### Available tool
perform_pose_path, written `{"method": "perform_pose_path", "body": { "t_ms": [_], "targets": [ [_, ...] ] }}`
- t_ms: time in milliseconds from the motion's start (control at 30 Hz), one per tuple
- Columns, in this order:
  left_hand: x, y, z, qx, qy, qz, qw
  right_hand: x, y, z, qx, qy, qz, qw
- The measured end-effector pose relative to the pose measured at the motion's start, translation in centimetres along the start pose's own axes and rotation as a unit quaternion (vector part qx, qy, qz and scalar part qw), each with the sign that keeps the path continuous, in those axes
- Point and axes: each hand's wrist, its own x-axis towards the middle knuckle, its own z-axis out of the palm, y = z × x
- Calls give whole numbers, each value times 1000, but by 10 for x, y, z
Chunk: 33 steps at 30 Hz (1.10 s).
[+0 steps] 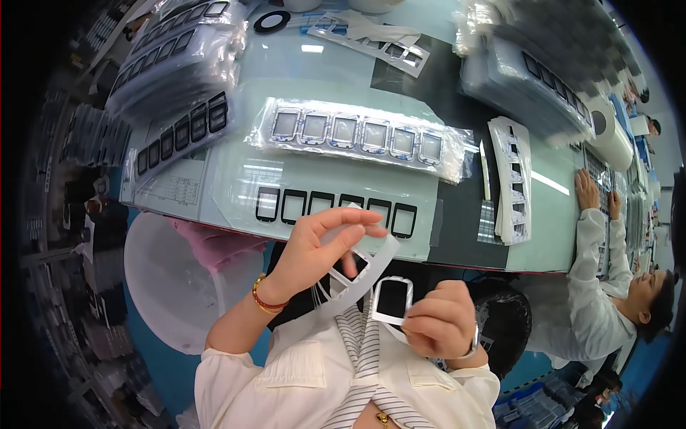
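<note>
My left hand [314, 250], a beaded bracelet at its wrist, is raised over the table's front edge. Its fingers curl round a curved white backing strip [384, 256] with window cutouts. Beside it, my right hand [444, 318] pinches the lower right edge of a small rounded frame [389, 317] with a white border. The frame's window looks dark, and it hangs apart from the strip. Just beyond my hands, several black frames [269, 217] lie in a row on the table, partly hidden by my left hand. Farther back is a clear plastic sleeve [321, 146] with several white-and-blue frames.
Bagged frame stacks stand at the back left [182, 71] and back right [518, 82]. A knife [485, 171] lies by a pile of cutout strips [520, 186]. A black tape roll [272, 22] lies far back. A white tub [153, 286] stands left; a co-worker [593, 286] sits right.
</note>
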Motion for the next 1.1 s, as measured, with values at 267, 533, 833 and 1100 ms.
{"method": "perform_pose_path", "body": {
  "t_ms": [267, 533, 833, 1100],
  "targets": [
    [-16, -31, 11, 399, -3, 153, 904, -5, 56, 0, 59, 160, 211, 962],
    [2, -74, 24, 524, 55, 287, 800, -27, 116, 32, 147, 105, 341, 923],
    [10, -75, 28, 573, 73, 303, 758, -27, 117, 33, 63, 73, 298, 950],
    [11, -74, 30, 578, 79, 299, 755, -24, 115, 31, 55, 69, 300, 950]
  ]
}}
